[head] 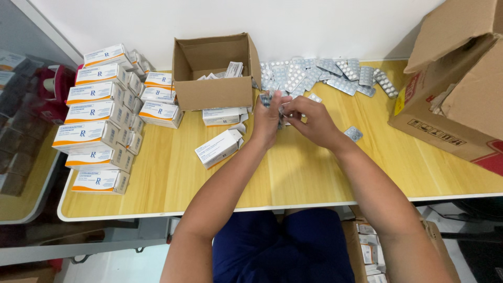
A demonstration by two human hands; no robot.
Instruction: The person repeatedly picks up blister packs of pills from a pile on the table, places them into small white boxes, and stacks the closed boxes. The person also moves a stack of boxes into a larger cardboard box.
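Your fingers (283, 107) meet over the middle of the table (293, 173), both hands curled narrow around a small stack of silver blister strips (266, 99). Your left hand (268, 121) grips the stack from the side, and your right hand (309, 121) pinches it from the other side, thumb and forefinger closed on the foil. Just beyond your knuckles a loose heap of blister strips (325, 74) spreads across the far edge of the table, and one single blister strip (353, 133) lies apart beside your right wrist. Just left of your hands stands a small open cardboard box (214, 73); inside it lie folded paper leaflets (234, 69) and little else that you can make out. Before it lie a few white medicine cartons (219, 148), one with its flap open. Farther left, white-and-orange medicine cartons (94, 112) are stacked in rows. At the right edge a large cardboard shipping box (450, 89) stands open, its contents hidden.
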